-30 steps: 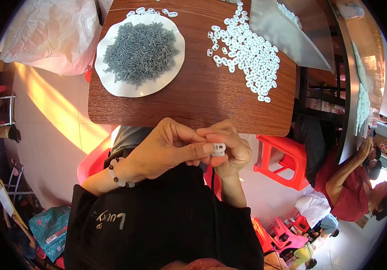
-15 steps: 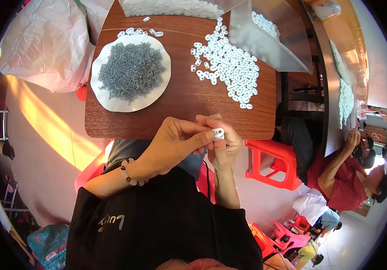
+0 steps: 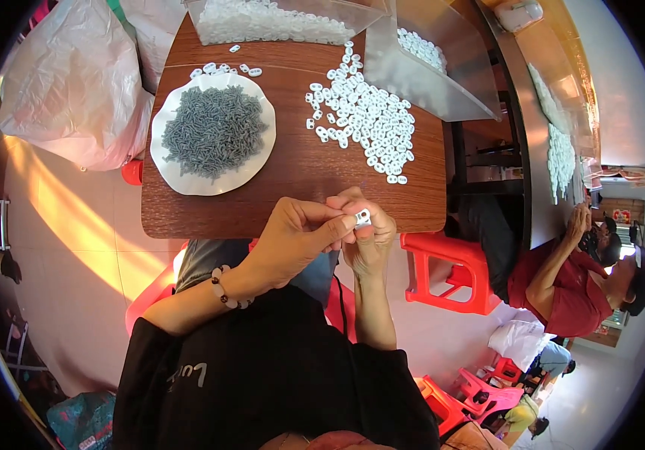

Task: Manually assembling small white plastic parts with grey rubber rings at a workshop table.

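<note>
Close to the table's front edge, both my hands come together on one small white plastic piece with holes in it. My left hand, with a beaded bracelet at the wrist, is closed, its thumb tip against the piece's left side. Whether anything else is pinched in those fingers is hidden. My right hand grips the same piece between thumb and curled fingers. Beyond them, a white scalloped plate bears a heap of grey screw-like plastic parts. Many similar white two-hole pieces lie spread to the right.
Clear bins of white pieces stand at the table's far side. White plastic bags bulge at the left. A red stool is at the right, near a person in a dark red shirt at another table.
The white piece has tilted slightly between my fingers, and a dark hole shows more plainly. My hands keep their hold. The whole view has shifted a little.
</note>
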A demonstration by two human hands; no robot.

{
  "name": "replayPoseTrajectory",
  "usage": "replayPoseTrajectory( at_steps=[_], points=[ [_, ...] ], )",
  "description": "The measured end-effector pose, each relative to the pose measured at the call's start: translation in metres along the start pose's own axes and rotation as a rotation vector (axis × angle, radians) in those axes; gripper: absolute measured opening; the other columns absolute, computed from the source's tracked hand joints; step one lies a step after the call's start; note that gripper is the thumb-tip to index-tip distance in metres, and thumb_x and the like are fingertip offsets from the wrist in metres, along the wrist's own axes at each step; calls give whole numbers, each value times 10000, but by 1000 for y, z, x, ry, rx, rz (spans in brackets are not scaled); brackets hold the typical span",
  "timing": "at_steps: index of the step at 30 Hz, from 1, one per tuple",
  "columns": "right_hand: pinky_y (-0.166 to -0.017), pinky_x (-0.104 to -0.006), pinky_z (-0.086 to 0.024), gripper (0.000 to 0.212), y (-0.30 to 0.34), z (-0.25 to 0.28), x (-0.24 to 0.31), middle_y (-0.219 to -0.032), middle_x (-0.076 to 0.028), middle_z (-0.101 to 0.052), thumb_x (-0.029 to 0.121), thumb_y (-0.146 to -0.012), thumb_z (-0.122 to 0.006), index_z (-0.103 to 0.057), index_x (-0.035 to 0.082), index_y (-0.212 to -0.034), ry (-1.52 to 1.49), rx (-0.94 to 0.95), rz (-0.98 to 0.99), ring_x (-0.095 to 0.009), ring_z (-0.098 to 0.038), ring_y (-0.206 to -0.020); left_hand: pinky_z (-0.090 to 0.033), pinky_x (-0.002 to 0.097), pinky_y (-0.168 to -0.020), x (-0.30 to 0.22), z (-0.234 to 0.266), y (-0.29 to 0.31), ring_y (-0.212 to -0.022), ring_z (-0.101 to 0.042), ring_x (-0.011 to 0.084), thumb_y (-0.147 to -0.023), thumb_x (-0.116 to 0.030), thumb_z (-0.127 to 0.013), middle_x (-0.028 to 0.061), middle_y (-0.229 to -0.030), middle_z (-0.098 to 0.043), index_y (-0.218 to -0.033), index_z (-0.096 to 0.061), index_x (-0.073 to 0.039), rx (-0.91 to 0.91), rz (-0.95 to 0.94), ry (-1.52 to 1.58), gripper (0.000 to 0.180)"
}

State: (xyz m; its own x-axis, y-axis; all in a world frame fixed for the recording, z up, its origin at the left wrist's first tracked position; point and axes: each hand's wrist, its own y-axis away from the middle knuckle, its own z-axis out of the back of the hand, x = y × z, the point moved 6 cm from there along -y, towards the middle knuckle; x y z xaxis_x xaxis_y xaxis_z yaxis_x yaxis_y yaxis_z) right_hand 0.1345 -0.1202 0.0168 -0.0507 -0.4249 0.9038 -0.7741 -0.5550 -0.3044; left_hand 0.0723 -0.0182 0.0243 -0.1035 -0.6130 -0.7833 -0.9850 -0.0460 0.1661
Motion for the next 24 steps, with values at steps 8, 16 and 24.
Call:
replayPoseTrajectory(
  at_steps=[8,16,24],
  points=[
    [-487,-226,-492,399,7,-1,-3,-1063,-209,-588,350,-927,-624,-617,-33,-1036,-80,-1,14,-154,-579,-729,-403,204,-592,5,-2,4,-645,-514,53,-917,-159,-651,22,-723,-638,-929,-719,34,-35,2,41,205],
    [-571,-253,-500,362,8,-6,0,-1035,-216,-573,320,-940,-611,-620,-37,-1004,-125,-16,14,-207,-564,-801,-402,204,-572,5,0,5,-626,-519,48,-902,-116,-649,20,-686,-619,-903,-724,44,-39,16,61,177],
    [-570,-253,-509,382,3,-1,-4,-970,-199,-585,334,-952,-587,-616,-45,-991,20,-37,149,-195,-585,-771,-400,213,-608,10,3,1,-651,-500,57,-909,-150,-664,34,-742,-651,-942,-720,33,-48,32,120,194]
  ],
)
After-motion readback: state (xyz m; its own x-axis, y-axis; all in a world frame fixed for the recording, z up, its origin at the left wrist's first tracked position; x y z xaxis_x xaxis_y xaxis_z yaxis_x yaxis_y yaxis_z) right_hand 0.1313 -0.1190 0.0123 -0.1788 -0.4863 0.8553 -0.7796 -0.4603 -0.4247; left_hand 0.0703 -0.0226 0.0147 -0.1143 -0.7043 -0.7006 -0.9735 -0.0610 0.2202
